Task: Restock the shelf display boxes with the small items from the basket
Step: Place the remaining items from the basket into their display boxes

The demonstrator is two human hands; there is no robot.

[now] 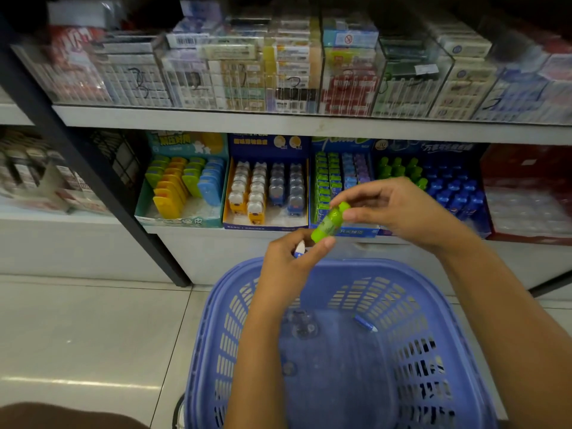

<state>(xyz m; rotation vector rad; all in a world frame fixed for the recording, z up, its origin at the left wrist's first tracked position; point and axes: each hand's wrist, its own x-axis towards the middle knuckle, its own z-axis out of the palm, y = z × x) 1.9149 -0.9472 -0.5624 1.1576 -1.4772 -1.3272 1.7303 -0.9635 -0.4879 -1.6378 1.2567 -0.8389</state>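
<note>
Right hand (393, 209) and left hand (289, 261) both pinch the small lime-green bottle-shaped plastic item (329, 223), one at each end, just above the far rim of the slatted blue plastic basket (402, 267) — it looks light, rigid and slick — best gripped across its body.

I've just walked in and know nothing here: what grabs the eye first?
The bright green item, pinched between the left hand and right hand at the centre. Below them sits the blue basket on the floor; behind, display boxes of colourful small items line the lower shelf.
</note>
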